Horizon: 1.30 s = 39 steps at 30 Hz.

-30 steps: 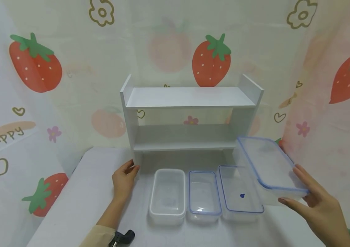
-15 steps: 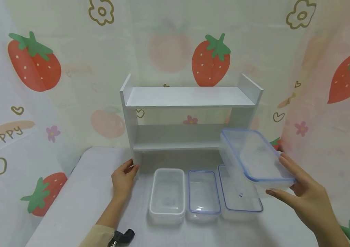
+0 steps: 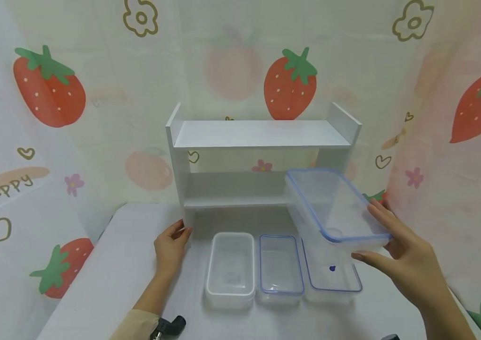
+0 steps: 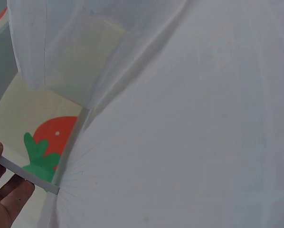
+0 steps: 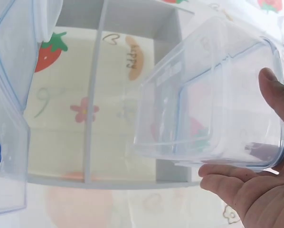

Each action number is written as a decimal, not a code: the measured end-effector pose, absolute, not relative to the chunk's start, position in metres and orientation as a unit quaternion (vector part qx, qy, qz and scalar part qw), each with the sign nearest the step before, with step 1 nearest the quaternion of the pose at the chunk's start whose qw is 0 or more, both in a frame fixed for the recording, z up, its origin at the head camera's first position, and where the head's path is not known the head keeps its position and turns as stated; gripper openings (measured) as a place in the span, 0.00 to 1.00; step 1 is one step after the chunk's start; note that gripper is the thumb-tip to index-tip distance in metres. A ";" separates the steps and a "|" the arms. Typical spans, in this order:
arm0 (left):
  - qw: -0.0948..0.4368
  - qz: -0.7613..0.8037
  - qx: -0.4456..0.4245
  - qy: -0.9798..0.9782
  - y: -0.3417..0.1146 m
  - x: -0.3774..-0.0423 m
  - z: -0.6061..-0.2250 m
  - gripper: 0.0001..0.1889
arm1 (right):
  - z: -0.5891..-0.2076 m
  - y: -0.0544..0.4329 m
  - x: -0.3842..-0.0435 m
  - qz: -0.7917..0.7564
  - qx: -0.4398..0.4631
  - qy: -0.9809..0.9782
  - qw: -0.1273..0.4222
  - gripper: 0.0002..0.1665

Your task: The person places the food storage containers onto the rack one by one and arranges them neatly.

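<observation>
My right hand (image 3: pixel 410 259) grips a clear food container (image 3: pixel 335 205) with a blue-edged lid by its right end. It is raised and tilted, in front of the right part of a white two-tier shelf (image 3: pixel 261 133). In the right wrist view the container (image 5: pixel 194 118) lies between thumb and fingers. At the shelf's lower left, my left hand (image 3: pixel 170 248) pinches the upright side panel; the left wrist view shows thumb and fingers on either side of the panel's edge (image 4: pixel 30 178).
On the white-covered table, in front of the shelf, stand a white-rimmed container (image 3: pixel 230 267), a smaller blue-rimmed container (image 3: pixel 281 267) and another blue-rimmed container (image 3: pixel 329 281), partly hidden by the held one. A strawberry-patterned curtain (image 3: pixel 232 61) hangs behind.
My right hand has carried the clear food container left and slightly up, towards the shelf's middle board. The left hand has stayed on the side panel.
</observation>
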State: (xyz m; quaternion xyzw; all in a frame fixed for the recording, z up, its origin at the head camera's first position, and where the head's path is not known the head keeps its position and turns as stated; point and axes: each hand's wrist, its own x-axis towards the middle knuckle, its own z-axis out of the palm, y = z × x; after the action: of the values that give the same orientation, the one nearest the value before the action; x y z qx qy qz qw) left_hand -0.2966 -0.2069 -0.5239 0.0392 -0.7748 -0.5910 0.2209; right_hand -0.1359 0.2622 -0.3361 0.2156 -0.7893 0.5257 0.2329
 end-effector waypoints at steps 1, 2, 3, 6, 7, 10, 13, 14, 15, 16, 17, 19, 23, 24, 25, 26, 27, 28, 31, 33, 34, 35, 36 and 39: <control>0.221 -0.591 0.040 -0.775 -0.207 -0.297 -0.524 0.22 | -0.334 0.261 -0.137 0.524 0.216 -0.790 0.233 0.55; 0.222 -0.590 0.041 -0.776 -0.207 -0.297 -0.524 0.22 | -0.332 0.259 -0.137 0.515 0.216 -0.795 0.236 0.56; 0.222 -0.589 0.042 -0.776 -0.207 -0.297 -0.524 0.22 | -0.330 0.258 -0.137 0.508 0.216 -0.799 0.238 0.56; 0.224 -0.585 0.042 -0.778 -0.208 -0.297 -0.524 0.22 | -0.324 0.254 -0.138 0.493 0.217 -0.807 0.243 0.57; 0.225 -0.585 0.042 -0.778 -0.208 -0.297 -0.524 0.22 | -0.321 0.253 -0.138 0.487 0.217 -0.810 0.244 0.57; 0.227 -0.584 0.040 -0.778 -0.208 -0.298 -0.525 0.21 | -0.315 0.248 -0.138 0.481 0.215 -0.815 0.243 0.58; 0.227 -0.587 0.037 -0.776 -0.208 -0.298 -0.526 0.21 | -0.309 0.243 -0.139 0.474 0.213 -0.820 0.239 0.57; 0.227 -0.588 0.036 -0.776 -0.208 -0.298 -0.526 0.21 | -0.308 0.242 -0.139 0.473 0.214 -0.821 0.239 0.57; 0.227 -0.589 0.035 -0.775 -0.208 -0.298 -0.525 0.21 | -0.306 0.241 -0.139 0.472 0.215 -0.822 0.237 0.57; 0.228 -0.590 0.034 -0.774 -0.208 -0.298 -0.525 0.21 | -0.305 0.239 -0.140 0.470 0.217 -0.822 0.237 0.57; 0.228 -0.591 0.032 -0.773 -0.207 -0.298 -0.525 0.22 | -0.303 0.238 -0.141 0.475 0.221 -0.819 0.235 0.57; 0.228 -0.591 0.031 -0.773 -0.207 -0.297 -0.524 0.22 | -0.300 0.236 -0.142 0.489 0.232 -0.808 0.232 0.57; 0.231 -0.595 0.029 -0.770 -0.206 -0.297 -0.524 0.22 | -0.293 0.230 -0.145 0.521 0.254 -0.783 0.224 0.57; 0.232 -0.595 0.028 -0.769 -0.206 -0.297 -0.523 0.21 | -0.291 0.229 -0.145 0.522 0.257 -0.782 0.223 0.57; 0.233 -0.595 0.028 -0.768 -0.206 -0.297 -0.523 0.21 | -0.289 0.228 -0.146 0.524 0.259 -0.780 0.222 0.57; 0.235 -0.595 0.028 -0.768 -0.206 -0.297 -0.523 0.21 | -0.287 0.226 -0.146 0.520 0.259 -0.783 0.222 0.57; 0.236 -0.595 0.029 -0.768 -0.206 -0.298 -0.523 0.21 | -0.285 0.225 -0.147 0.515 0.259 -0.786 0.222 0.57; 0.237 -0.595 0.029 -0.768 -0.206 -0.298 -0.523 0.21 | -0.283 0.223 -0.148 0.509 0.261 -0.789 0.223 0.57; 0.239 -0.595 0.033 -0.767 -0.206 -0.299 -0.524 0.21 | -0.278 0.220 -0.149 0.507 0.269 -0.789 0.220 0.57; 0.238 -0.595 0.034 -0.767 -0.206 -0.299 -0.524 0.21 | -0.276 0.217 -0.149 0.511 0.273 -0.785 0.218 0.56; 0.237 -0.595 0.035 -0.767 -0.206 -0.299 -0.525 0.21 | -0.275 0.216 -0.150 0.519 0.277 -0.780 0.214 0.56; 0.235 -0.596 0.035 -0.767 -0.206 -0.299 -0.525 0.22 | -0.274 0.215 -0.150 0.521 0.277 -0.779 0.213 0.56; 0.233 -0.595 0.035 -0.768 -0.206 -0.299 -0.525 0.22 | -0.273 0.214 -0.150 0.526 0.280 -0.775 0.211 0.56; 0.230 -0.592 0.033 -0.772 -0.206 -0.298 -0.525 0.22 | -0.268 0.210 -0.150 0.524 0.280 -0.776 0.212 0.55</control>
State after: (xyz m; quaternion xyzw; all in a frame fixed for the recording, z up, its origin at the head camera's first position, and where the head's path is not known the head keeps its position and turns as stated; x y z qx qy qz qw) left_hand -0.2980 -0.2059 -0.5248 0.0329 -0.7717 -0.5920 0.2301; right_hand -0.1504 0.2100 -0.2684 0.2801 -0.7756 0.5243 0.2123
